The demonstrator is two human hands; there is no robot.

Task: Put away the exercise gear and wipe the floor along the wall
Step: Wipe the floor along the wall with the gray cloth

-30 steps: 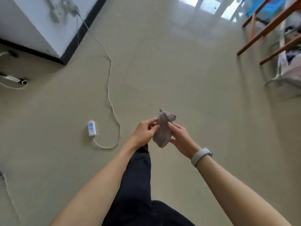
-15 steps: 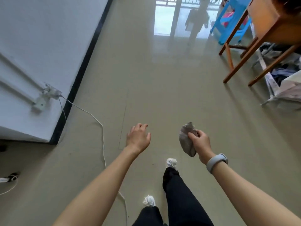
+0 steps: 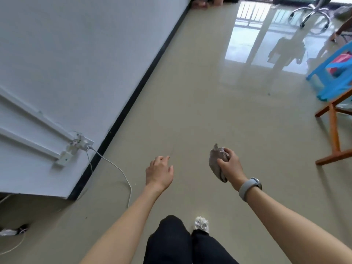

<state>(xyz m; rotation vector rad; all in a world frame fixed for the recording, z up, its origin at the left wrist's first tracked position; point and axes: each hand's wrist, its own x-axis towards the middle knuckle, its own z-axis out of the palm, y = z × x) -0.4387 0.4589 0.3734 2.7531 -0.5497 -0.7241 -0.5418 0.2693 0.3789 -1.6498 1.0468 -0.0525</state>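
I see my right hand (image 3: 229, 165) gripping a crumpled grey cloth (image 3: 217, 159), held in the air above the beige floor (image 3: 200, 111). My left hand (image 3: 159, 173) hangs empty beside it, fingers loosely relaxed. The white wall (image 3: 76, 54) with its black baseboard (image 3: 133, 98) runs along my left, a white cable (image 3: 118, 168) trailing from a wall socket (image 3: 79, 144). I can read no writing anywhere; the grey wristband (image 3: 248, 187) shows no legible brand.
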